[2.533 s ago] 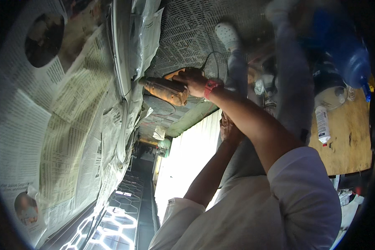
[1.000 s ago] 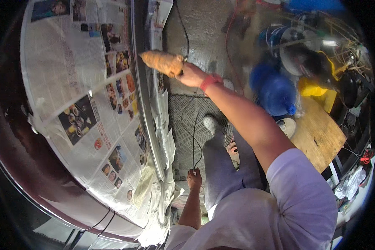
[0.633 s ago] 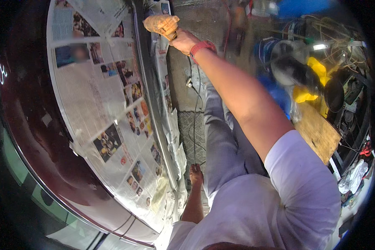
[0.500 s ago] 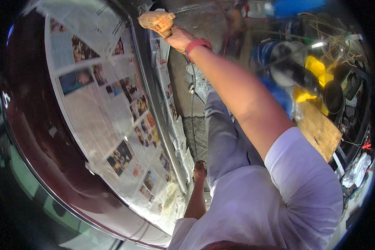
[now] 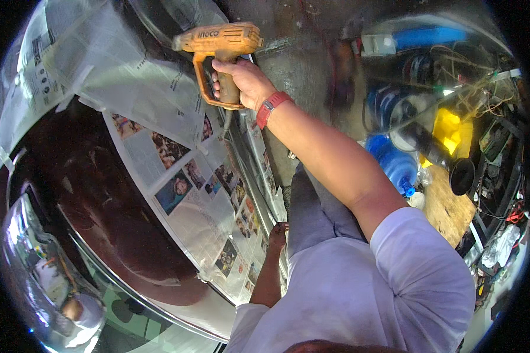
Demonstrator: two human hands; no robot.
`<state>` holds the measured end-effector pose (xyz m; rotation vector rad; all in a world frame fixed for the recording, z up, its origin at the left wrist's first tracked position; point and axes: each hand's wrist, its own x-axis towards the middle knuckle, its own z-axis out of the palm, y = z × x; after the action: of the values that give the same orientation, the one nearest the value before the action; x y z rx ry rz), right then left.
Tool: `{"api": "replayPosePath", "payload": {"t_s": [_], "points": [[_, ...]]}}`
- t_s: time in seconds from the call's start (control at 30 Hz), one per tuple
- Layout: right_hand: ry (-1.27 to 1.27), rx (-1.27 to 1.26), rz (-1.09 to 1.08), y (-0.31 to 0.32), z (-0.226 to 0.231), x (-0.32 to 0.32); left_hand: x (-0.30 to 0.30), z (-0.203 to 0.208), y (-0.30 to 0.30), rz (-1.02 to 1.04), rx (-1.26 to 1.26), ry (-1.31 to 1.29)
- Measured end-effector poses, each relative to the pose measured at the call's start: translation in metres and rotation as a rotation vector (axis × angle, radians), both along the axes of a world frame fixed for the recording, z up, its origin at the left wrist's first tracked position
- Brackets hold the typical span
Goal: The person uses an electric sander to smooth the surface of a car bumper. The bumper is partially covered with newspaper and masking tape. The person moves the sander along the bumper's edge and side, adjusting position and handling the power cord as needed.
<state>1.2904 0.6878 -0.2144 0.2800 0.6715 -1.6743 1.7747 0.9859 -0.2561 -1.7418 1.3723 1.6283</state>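
Note:
My right hand (image 5: 248, 82), with a red watch on its wrist, is wrapped round the handle of an orange heat gun (image 5: 219, 39). The gun's nozzle points left, over a newspaper-masked part of the car. Newspaper sheets (image 5: 185, 176) are taped along the maroon car panel (image 5: 123, 223), leaving a curved painted area bare. Low beside my trouser leg is my left hand (image 5: 278, 231), close to the lower edge of the masked panel. Its fingers are small and dark, so their grip is unclear.
Clear plastic film (image 5: 123, 53) covers the car further off. To the right are a blue water jug (image 5: 397, 165), a yellow object (image 5: 447, 130), a wooden board (image 5: 450, 203) and tangled wires (image 5: 489, 94). A shiny curved mirror housing (image 5: 41, 276) sits at the lower left.
The heat gun in my right hand has turned and now shows side-on, its nozzle toward the car. The view has shifted, bringing more of the bare maroon paint into sight.

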Motion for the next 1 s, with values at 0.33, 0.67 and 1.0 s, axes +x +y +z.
{"api": "replayPosePath", "payload": {"t_s": [0.33, 0.67, 1.0], "points": [[1.374, 0.398, 0.312, -0.004, 0.032, -0.058, -0.032, -0.033, -0.068, 0.039, -0.015, -0.009], [1.478, 0.092, 0.711, -0.085, 0.128, -0.185, -0.184, 0.015, -0.184, 0.494, 0.052, 0.035], [1.494, 0.067, 0.426, -0.246, 0.176, -0.355, -0.379, 0.049, -0.307, 0.360, -0.042, -0.110]]}}
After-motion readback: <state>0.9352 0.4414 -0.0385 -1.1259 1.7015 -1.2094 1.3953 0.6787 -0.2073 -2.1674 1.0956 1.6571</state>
